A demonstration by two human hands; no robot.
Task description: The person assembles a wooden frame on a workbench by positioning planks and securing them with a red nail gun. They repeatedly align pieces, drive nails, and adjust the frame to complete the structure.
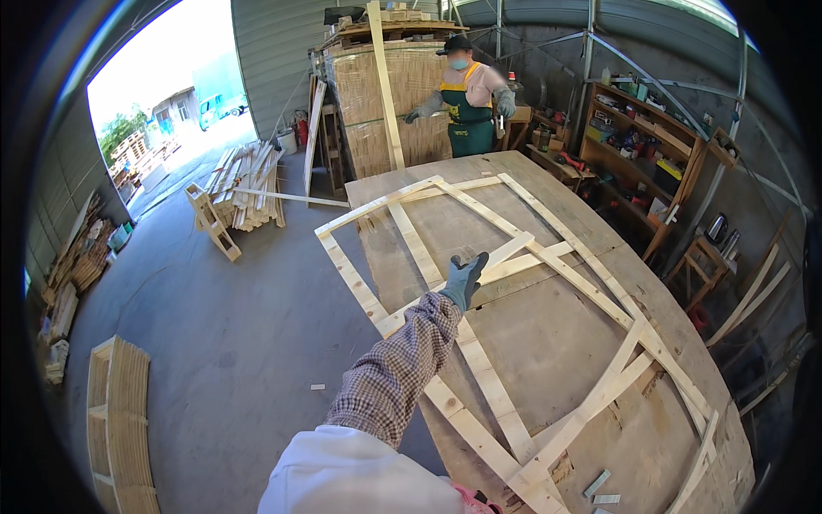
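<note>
My left hand (pixel 463 281), in a blue-grey glove, reaches out over a pale wooden frame (pixel 485 368) on a large board-topped table. The fingers are spread, with a gap between thumb and fingers. They are beside a crossing of battens, near a short slanted batten (pixel 511 254); whether they touch the wood I cannot tell. Several long battens form the frame, and a second, tilted frame (pixel 591 295) overlaps it on the right. My right hand is out of view. At the lower edge a small pink patch (pixel 473 499) shows, too little to name.
A co-worker (pixel 470 94) in a green apron and grey gloves stands beyond the table, near a strapped wood stack (pixel 368 107). Shelves of tools (pixel 638 137) line the right wall. Lumber piles (pixel 247 184) and stacked frames (pixel 120 420) stand on the floor at left.
</note>
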